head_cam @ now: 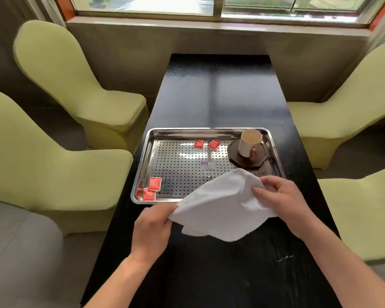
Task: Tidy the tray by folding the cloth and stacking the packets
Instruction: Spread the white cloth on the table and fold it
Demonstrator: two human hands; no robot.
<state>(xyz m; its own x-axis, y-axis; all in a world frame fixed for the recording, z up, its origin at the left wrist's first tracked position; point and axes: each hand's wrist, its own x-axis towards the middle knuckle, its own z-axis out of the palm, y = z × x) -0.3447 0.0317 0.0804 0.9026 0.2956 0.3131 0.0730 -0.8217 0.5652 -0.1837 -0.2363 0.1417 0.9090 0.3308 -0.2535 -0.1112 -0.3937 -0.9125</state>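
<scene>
- Cloth (pixel 218 207): white, limp, held off the black table (pixel 220 92) above the near right corner of the steel tray (pixel 147 156); it sags between two grips and is not yet folded.
- Left hand (pixel 152 230): closed on the cloth's lower left corner, knuckles up, forearm entering from the bottom edge of the view.
- Right hand (pixel 285 203): closed on the cloth's upper right edge, fingers curled over bunched fabric, wrist angled inward, sitting higher and farther forward than the left.
- Judgement, step in hand: squaring the cloth for a first fold. To do it well, each hand should hold a true corner; the right grip looks bunched and may need to slide out to the corner.
- Judgement, method: draw the edge taut, bring corner to corner, then lay the cloth flat on the bare table to press the crease.
- Risk: the mug (pixel 249 143) on its dark saucer (pixel 246 155) stands just beyond the cloth; a swing forward could strike it.
- Red packets: two (pixel 207 144) lie near the tray's far side, others (pixel 150 188) overlap loosely in the near left corner, well apart and unstacked.
</scene>
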